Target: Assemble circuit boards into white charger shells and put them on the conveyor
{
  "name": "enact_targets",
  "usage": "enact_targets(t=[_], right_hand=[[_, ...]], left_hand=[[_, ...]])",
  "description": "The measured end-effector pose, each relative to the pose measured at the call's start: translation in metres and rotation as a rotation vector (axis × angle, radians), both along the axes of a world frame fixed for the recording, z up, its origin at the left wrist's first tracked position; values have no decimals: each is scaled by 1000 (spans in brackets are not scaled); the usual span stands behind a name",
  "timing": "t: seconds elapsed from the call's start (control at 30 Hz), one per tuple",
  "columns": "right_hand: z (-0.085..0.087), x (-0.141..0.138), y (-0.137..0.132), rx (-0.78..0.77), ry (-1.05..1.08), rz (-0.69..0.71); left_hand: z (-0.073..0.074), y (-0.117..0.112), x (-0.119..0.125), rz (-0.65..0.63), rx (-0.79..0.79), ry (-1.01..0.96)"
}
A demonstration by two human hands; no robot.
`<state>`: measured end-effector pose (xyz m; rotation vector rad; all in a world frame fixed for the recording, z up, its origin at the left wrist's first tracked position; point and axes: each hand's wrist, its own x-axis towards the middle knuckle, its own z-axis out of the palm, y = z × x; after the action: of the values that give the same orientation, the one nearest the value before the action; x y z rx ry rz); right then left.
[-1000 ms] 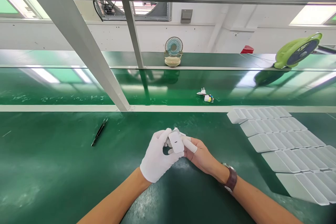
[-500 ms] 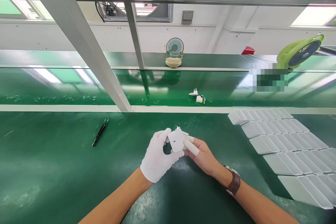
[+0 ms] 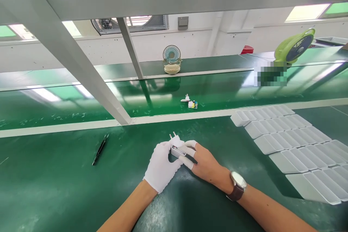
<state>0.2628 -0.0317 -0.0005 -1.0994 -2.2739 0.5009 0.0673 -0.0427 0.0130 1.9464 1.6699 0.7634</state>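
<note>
My left hand (image 3: 161,165), in a white glove, is closed round the left side of a white plug-in charger (image 3: 178,152). Two metal prongs stick up at its far end, and a narrow face with a small slot of inner parts is turned towards me. White finger cots cover several fingers of my right hand (image 3: 202,161), which presses on the charger from the right. A dark patch shows under those fingers; I cannot make out what it is. Beyond my hands, a second plug piece (image 3: 186,99) lies beside a small circuit board (image 3: 193,104) with yellow and blue parts.
Black tweezers (image 3: 100,150) lie on the green table at left. Rows of white open cases (image 3: 289,136) stand at right. A white rail (image 3: 174,117) and a slanting post (image 3: 89,69) cross beyond my hands. Farther off are a small fan (image 3: 172,58) and a green fan (image 3: 293,47).
The charger has been turned: its flat square face showed before, now its narrow side and prongs do. My right hand has rolled over on top of it. The camera view has tilted and shifted.
</note>
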Motion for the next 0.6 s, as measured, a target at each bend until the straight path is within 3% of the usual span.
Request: enact_targets(t=[0.2,0.3,0.4,0.5,0.6], right_hand=[[-1,2,1,29,20,47],[-1,12,5,-46,180,20],[-7,21,12,-16,274,-57],[-15,23,17,70,179,-97],[-19,20,17,161,-43,-7]], left_hand=[[-14,2,-3,44,-45,13],[-14,3,-3,65,-86,-17],[-9,3,-2,103,-116,-38],[-5,4,-2,101,-141,-64],[-3,4,-3,100,-141,-135]])
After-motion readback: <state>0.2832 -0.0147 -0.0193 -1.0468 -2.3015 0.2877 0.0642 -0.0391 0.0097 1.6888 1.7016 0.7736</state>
